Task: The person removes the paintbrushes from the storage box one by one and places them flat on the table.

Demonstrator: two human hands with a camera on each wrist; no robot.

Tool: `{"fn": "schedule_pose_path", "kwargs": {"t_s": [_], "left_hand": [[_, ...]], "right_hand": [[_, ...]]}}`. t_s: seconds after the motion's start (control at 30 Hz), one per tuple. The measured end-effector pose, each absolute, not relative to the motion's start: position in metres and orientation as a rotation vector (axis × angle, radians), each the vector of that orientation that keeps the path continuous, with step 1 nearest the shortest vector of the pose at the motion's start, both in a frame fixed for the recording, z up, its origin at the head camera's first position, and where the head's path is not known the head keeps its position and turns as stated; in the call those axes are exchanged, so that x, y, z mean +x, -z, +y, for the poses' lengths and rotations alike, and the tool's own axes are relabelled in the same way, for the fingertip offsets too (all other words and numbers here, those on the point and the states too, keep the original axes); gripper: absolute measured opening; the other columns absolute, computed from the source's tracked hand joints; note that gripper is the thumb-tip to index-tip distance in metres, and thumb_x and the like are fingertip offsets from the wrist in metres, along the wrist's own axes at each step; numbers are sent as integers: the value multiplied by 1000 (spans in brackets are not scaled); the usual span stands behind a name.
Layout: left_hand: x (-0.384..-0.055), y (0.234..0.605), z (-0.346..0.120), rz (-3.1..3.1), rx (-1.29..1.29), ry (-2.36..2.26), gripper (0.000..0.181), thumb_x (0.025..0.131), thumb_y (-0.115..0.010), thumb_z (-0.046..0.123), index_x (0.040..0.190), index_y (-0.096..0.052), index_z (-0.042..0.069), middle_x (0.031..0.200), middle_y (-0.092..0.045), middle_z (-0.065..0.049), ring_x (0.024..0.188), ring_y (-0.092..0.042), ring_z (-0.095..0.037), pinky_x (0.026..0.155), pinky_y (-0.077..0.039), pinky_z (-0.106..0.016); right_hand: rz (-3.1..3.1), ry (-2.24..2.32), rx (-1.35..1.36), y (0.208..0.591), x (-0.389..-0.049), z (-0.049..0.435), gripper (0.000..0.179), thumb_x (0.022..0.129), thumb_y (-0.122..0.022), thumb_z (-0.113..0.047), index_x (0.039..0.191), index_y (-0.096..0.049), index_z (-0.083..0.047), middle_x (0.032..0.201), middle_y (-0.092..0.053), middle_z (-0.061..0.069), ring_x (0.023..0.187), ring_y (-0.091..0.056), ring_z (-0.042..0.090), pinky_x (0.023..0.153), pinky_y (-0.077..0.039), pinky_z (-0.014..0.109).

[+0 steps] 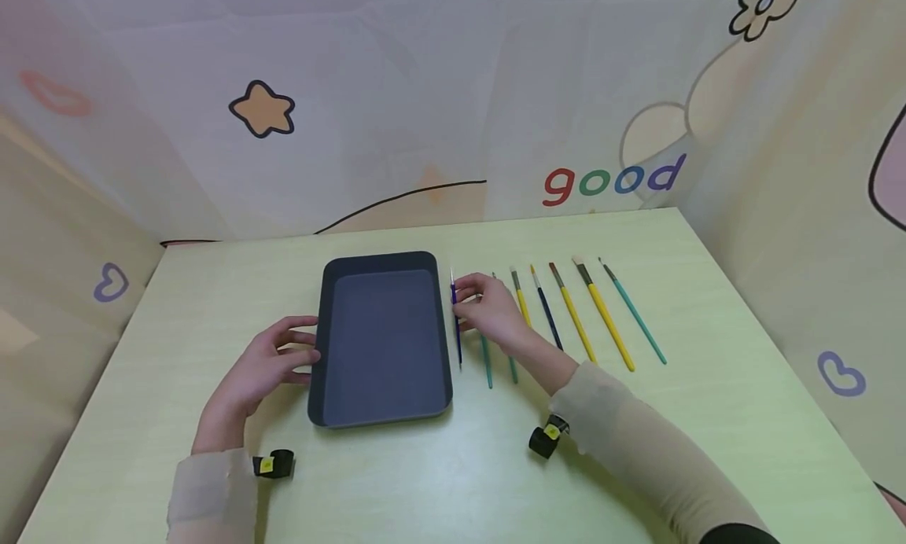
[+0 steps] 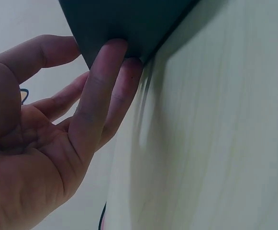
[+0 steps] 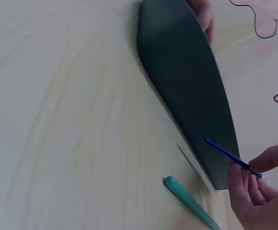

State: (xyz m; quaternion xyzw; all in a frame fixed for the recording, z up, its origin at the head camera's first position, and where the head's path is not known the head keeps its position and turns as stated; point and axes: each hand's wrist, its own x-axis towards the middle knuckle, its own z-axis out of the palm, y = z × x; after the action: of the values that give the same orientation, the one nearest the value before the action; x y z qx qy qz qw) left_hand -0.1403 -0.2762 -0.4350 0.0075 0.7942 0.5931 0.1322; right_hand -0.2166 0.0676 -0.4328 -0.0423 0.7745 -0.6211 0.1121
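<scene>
A dark grey rectangular tray (image 1: 382, 343) lies on the table. My left hand (image 1: 265, 367) is at its left side, and the fingertips touch the outer wall of the tray (image 2: 124, 21) in the left wrist view. Just off the tray's right side, my right hand (image 1: 491, 308) pinches a thin blue paintbrush (image 1: 457, 336) between thumb and fingers. The blue paintbrush (image 3: 227, 155) is raised in front of the tray's wall in the right wrist view. A teal-handled paintbrush (image 1: 487, 363) lies partly hidden under the right hand.
More paintbrushes lie in a row to the right: a dark blue one (image 1: 548, 316), several yellow-handled ones such as this yellow paintbrush (image 1: 610, 324), and a teal one (image 1: 640, 320) at the end. A printed curtain (image 1: 396, 96) stands behind the table.
</scene>
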Motion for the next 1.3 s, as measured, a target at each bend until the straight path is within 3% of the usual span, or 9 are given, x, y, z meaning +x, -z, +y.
{"fn": "schedule_pose_path", "kwargs": {"t_s": [0.23,0.47,0.7,0.93,1.3], "left_hand": [[-142,435,-276,2284,38,-1733,58,99,-61,2,152,-39,0,135,-50,-32,104,-65,-33,78,-62,-40],[-144,433,-275,2269,35,-1742,60,99,-62,3,154,-37,0,137,-49,-32,108,-64,-35,79,-62,-40],[-145,433,-275,2278,38,-1731,60,99,-61,3,153,-37,0,137,-49,-32,108,-63,-36,80,-62,-40],[-144,434,-275,2274,44,-1734,59,99,-62,4,153,-38,0,137,-50,-32,107,-64,-33,82,-61,-40],[-144,439,-275,2264,49,-1744,58,99,-62,4,153,-39,0,135,-51,-31,105,-65,-30,81,-61,-39]], "right_hand": [[2397,1614,-140,439,-220,65,33,89,-65,4,122,-63,5,101,-65,13,76,-68,21,65,-62,33],[2646,1262,-319,439,-226,65,34,87,-70,-1,119,-65,7,94,-69,10,84,-66,22,75,-57,32],[2747,984,-445,438,-229,64,34,87,-69,-3,118,-66,10,84,-66,4,77,-62,20,77,-54,34],[2744,894,-444,437,-226,63,14,87,-66,0,101,-65,4,82,-64,4,75,-61,19,76,-55,34],[2714,903,-435,429,-222,65,43,94,-70,-6,131,-57,13,90,-67,8,71,-63,18,71,-55,33]]}}
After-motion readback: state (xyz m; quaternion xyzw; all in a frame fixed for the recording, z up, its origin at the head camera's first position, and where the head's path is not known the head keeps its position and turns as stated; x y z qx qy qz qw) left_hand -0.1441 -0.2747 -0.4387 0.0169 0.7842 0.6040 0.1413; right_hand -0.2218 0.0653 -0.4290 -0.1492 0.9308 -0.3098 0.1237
